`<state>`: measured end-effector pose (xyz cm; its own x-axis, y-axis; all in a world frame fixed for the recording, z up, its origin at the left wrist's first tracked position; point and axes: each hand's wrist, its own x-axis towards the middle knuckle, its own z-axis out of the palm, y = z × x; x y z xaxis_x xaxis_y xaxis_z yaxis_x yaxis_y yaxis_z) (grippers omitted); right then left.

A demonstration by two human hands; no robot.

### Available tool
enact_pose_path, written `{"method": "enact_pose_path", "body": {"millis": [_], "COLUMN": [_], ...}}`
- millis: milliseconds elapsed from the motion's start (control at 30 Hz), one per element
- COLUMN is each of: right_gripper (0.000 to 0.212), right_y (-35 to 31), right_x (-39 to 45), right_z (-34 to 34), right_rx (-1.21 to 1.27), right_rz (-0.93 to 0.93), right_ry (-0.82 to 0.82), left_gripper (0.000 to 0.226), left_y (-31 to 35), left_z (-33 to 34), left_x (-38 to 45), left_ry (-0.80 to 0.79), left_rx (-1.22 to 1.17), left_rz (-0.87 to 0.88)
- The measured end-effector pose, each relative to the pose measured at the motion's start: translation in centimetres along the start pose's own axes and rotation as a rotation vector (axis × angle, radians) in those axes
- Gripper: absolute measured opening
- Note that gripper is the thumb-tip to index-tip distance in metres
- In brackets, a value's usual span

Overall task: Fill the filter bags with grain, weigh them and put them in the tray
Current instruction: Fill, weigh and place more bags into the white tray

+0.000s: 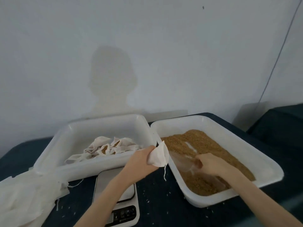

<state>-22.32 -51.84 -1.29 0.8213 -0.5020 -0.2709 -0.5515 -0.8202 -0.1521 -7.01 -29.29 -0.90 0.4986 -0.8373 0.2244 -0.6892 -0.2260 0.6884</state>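
Bag (158, 155), limp thin cloth, hangs at 12 o'clock of the scale (118, 192), pinched in the left hand (142, 158); I judge it best held by its open rim. Right hand (209, 163) curls round a clear scoop (183, 163) in the grain (196, 141).

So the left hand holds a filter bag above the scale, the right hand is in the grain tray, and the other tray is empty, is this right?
Not quite: the other tray is not empty. The head view shows filled filter bags lying in it. The rest stands: the left hand holds a filter bag, and the right hand is in the grain tray.
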Motion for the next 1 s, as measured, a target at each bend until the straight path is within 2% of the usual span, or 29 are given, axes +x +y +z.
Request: {"method": "enact_pose_path", "body": {"millis": [133, 267, 367, 400, 500, 567, 733, 833, 1000], "right_gripper": [0.034, 0.006, 0.031, 0.033, 0.018, 0.022, 0.05, 0.052, 0.05], "right_y": [0.0, 1.5, 4.1, 5.0, 7.1, 7.6, 6.2, 6.3, 8.0], "right_x": [0.1, -0.5, -1.5, -1.9, -2.4, -2.0, -0.3, 0.5, 0.5], "right_z": [0.1, -1.5, -3.9, -4.6, -6.1, -6.0, -3.9, -3.4, -3.3], "right_rx": [-0.028, -0.08, -0.02, -0.008, -0.065, -0.068, 0.09, 0.158, 0.362], "right_rz": [-0.026, -0.035, -0.001, 0.017, 0.081, 0.087, -0.083, -0.124, -0.178], "right_ry": [-0.129, -0.115, -0.078, -0.082, -0.093, -0.091, -0.252, -0.262, -0.372], "left_gripper": [0.033, 0.03, 0.028, 0.026, 0.019, 0.023, 0.018, 0.015, 0.022], "left_y": [0.7, 0.0, -0.8, -1.0, -1.6, -1.7, -1.7, -1.7, -1.8], "left_z": [1.2, 1.4, 1.1, 0.9, 0.4, 0.2, 0.5, 0.6, 0.3], "left_x": [1.7, 2.2, 2.0, 2.0, 2.1, 2.1, 1.8, 1.6, 1.4], "left_ry": [-0.013, -0.013, 0.002, 0.003, 0.002, 0.01, 0.004, -0.004, 0.003], "left_rx": [0.048, 0.053, 0.041, 0.042, 0.039, 0.051, 0.036, 0.04, 0.037], "left_rz": [0.055, 0.043, 0.034, 0.03, 0.016, 0.013, 0.011, 0.011, -0.008]}}
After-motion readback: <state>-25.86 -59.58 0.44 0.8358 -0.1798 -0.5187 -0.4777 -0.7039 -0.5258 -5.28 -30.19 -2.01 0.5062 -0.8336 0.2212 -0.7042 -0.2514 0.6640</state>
